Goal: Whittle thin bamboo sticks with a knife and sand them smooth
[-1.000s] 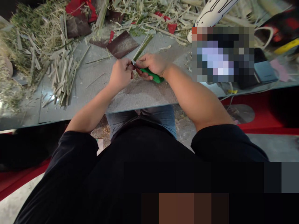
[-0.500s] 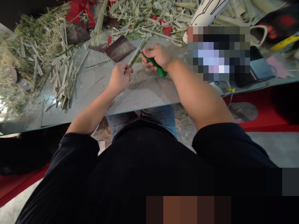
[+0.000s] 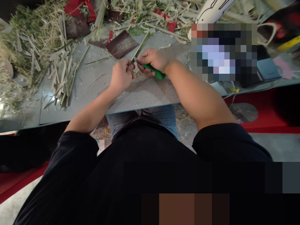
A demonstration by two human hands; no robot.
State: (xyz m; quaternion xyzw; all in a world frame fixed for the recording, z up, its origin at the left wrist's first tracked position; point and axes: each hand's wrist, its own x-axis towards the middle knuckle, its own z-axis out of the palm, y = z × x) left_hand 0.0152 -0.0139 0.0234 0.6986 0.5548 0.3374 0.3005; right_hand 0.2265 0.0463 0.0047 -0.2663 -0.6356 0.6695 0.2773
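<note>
Dusty grey tabletop spans the upper frame. At upper middle, a long, flat green plant strip points up and right — left hand pinching its low end. Right hand, just beside, grips a green-handled, silver-bladed knife.

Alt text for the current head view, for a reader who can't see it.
The left hand grips a narrow greenish strip and the right hand a green-handled tool close to it, over a grey table. Cut strips lie bunched to their left; shavings and red scraps lie beyond.
</note>
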